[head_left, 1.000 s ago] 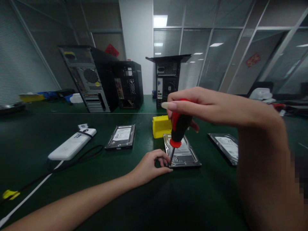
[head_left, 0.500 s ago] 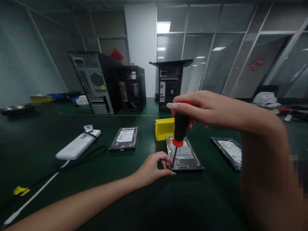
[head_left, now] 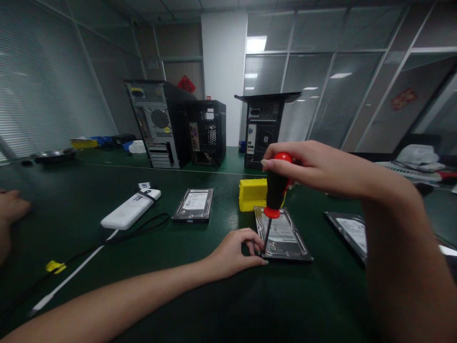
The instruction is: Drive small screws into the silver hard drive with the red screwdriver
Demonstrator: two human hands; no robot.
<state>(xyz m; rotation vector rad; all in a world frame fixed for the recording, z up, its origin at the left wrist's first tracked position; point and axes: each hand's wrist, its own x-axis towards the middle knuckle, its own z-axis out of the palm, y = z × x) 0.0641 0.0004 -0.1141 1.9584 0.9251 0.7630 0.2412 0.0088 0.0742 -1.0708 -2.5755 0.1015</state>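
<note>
My right hand (head_left: 309,164) is closed round the red and black handle of a screwdriver (head_left: 275,193), gripping it from above. Its shaft slants slightly, and the tip meets the near left corner of a silver hard drive (head_left: 285,236) lying flat. With bent fingers and thumb, my left hand (head_left: 241,252) grips that same corner, close beside the tip. The fingers partly hide the corner, and any screw there cannot be made out. Directly behind the drive sits a yellow plastic block (head_left: 252,195), partly covered by the screwdriver.
One hard drive (head_left: 194,205) lies to the left, another (head_left: 348,231) to the right behind my forearm. A white power bank (head_left: 132,209) with cables rests farther left. Computer cases (head_left: 160,124) stand at the back. Another person's hand (head_left: 13,205) shows at the left edge.
The view has swung slightly left, so everything sits farther right in the picture. Another person's hand has appeared at the left edge. Both my hands keep their hold, with the screwdriver at the same corner.
</note>
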